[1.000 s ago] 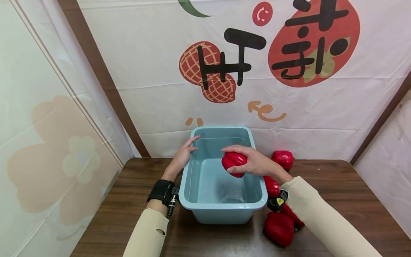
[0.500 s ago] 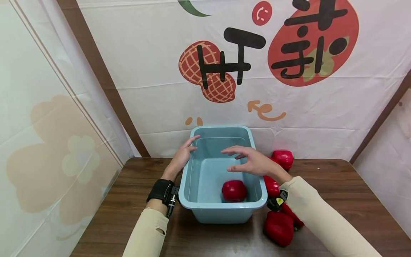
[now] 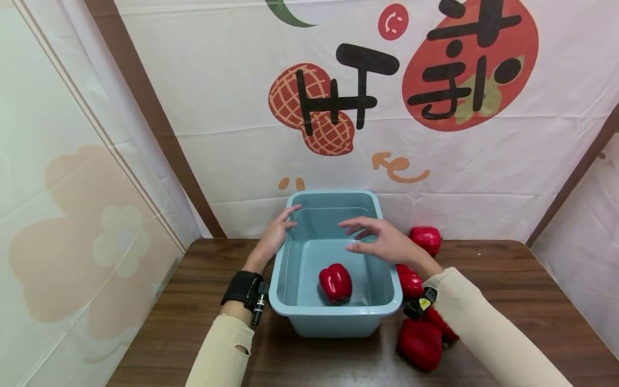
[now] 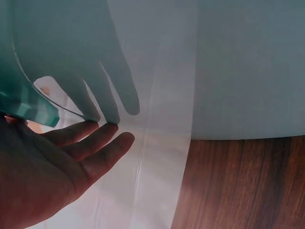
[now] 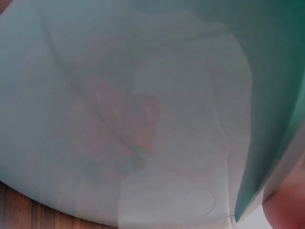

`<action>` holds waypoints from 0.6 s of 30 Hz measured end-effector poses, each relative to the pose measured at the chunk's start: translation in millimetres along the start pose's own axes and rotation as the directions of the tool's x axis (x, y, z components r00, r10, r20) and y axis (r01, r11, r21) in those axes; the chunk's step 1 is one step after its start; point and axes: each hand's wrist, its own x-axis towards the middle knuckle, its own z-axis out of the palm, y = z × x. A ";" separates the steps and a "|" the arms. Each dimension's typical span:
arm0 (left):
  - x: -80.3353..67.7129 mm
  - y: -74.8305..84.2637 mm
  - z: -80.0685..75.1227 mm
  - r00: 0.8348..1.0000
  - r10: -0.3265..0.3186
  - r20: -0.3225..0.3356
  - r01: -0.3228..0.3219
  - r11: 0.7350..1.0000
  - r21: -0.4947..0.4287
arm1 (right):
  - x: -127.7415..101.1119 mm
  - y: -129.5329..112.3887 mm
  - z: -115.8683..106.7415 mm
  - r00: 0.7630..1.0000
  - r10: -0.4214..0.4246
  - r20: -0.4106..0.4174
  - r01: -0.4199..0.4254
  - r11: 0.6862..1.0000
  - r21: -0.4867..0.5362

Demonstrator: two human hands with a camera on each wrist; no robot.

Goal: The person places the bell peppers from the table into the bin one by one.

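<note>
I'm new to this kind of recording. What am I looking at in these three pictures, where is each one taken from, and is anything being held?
There is no machine here: a person works with two bare hands and wears three cameras. The wide picture comes from a camera on the head, looking down at a wooden table. The other two come from cameras strapped to the wrists, so they sit very close to the work and look blurry.

On the table stands a light blue tub with one red pepper lying inside it. More red peppers lie on the table to the right of the tub.

The left hand rests with straight fingers on the tub's left rim; the left wrist view shows the same fingers beside the rim. The right hand hovers open above the tub. Neither hand has a grip on anything.
</note>
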 end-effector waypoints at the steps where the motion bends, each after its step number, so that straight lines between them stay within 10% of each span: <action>1: 0.2 -0.1 0.1 1.000 0.000 -0.002 0.000 1.000 0.001 | -0.6 0.1 -0.8 1.000 -0.007 -0.012 0.007 1.000 0.014; 18: -1.2 0.9 1.2 1.000 0.006 0.011 -0.005 1.000 -0.020 | -35.2 -9.3 -31.1 0.980 0.001 -0.197 0.036 0.982 0.184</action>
